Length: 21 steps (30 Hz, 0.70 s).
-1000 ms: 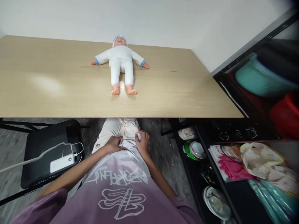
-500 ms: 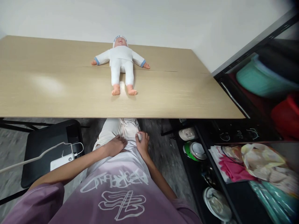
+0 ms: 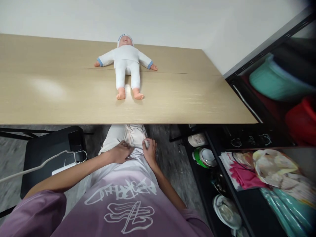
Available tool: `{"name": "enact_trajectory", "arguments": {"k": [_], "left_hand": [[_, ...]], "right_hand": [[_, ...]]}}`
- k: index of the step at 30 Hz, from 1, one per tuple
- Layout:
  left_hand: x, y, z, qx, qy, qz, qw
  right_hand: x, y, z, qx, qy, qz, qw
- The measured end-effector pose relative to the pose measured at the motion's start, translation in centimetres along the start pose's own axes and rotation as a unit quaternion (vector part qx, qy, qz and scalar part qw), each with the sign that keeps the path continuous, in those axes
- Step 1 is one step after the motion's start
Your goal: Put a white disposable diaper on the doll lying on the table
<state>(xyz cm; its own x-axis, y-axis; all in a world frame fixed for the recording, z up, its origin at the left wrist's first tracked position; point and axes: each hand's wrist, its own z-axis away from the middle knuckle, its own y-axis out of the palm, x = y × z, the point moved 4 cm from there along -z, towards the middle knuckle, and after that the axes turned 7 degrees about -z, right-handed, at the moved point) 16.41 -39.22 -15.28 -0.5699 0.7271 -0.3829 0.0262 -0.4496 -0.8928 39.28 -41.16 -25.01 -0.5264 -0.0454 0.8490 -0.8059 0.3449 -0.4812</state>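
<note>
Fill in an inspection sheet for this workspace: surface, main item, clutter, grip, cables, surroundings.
Surface: light wood-look table, thin seam across it, glare patch toward the left.
Main item: doll in white with blue cuffs, lying on its back, arms spread, feet toward the person.
Clutter: pink cloth and a pale yellow bundle on the black shelving at right.
Grip: left hand and right hand rest in the lap over the trousers; whether either pinches fabric cannot be told.
Cables: pale cable enters from the left above a black chair, toward a white device partly hidden by the forearm.
Surroundings: white wall behind; teal basin on the shelving.
</note>
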Motion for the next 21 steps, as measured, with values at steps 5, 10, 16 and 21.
{"name": "enact_trajectory", "arguments": {"k": [5, 10, 16, 21], "left_hand": [[0.6, 0.9, 0.1, 0.029, -0.030, 0.013, 0.999], [0.5, 0.9, -0.7, 0.042, 0.033, 0.052, 0.997], [0.2, 0.6, -0.9, 0.011, 0.084, 0.119, 0.989], [0.0, 0.7, -1.4, -0.013, 0.076, 0.186, 0.980]], "right_hand": [[0.1, 0.1, -0.1, -0.001, 0.005, 0.000, 1.000], [0.1, 0.1, -0.1, -0.001, 0.005, 0.002, 1.000], [0.3, -0.2, 0.2, 0.001, 0.012, 0.005, 1.000], [0.6, -0.5, 0.7, 0.005, 0.021, 0.014, 1.000]]}}
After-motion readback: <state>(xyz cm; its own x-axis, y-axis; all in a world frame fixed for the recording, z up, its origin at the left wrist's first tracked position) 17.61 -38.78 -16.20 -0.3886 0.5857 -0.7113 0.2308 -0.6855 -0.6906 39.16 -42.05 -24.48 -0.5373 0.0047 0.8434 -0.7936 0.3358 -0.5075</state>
